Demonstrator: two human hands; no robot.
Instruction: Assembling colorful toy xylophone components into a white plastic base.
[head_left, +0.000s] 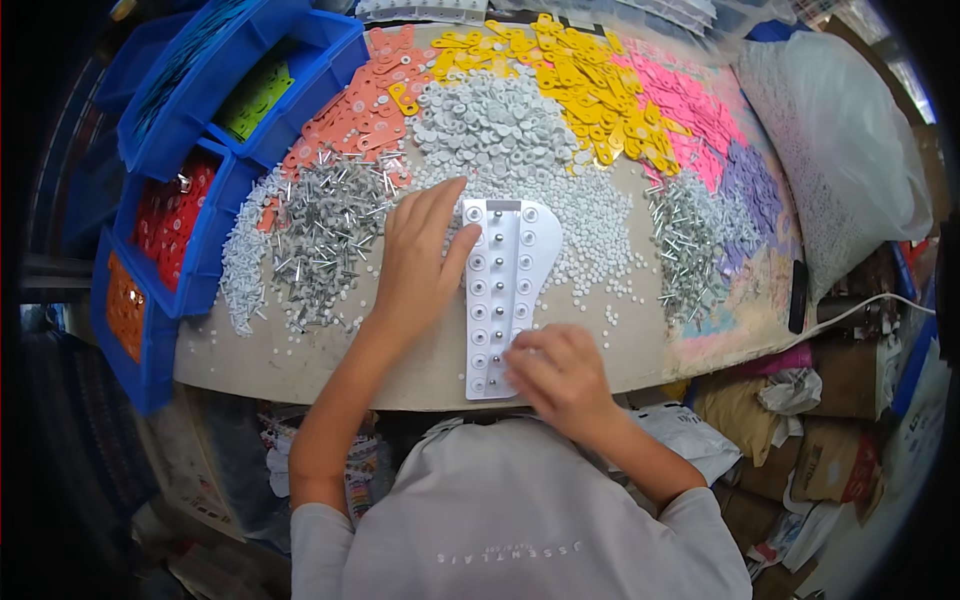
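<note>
A white tray (543, 245) lies lengthwise on the table in front of me. White round pieces with raised centres sit along both sides of it, and metal balls or stud heads run down the middle. My left hand (420, 250) is beside its upper left edge, open, fingers stretched toward a heap of white round caps (490, 120) and the thumb near the tray's rim. Over the tray's lower right side is my right hand (565, 378), its fingers curled together near the last rows. Whatever those fingertips hold, if anything, is hidden and slightly blurred.
Silver metal pins (335, 240) lie left of the tray, with more pins (690, 245) at right. Coral tags (360, 105), yellow tags (595, 85), pink tags (690, 105) and purple tags (757, 190) ring the back. Blue bins (200, 275) stand left; a clear bag (840, 150) stands right.
</note>
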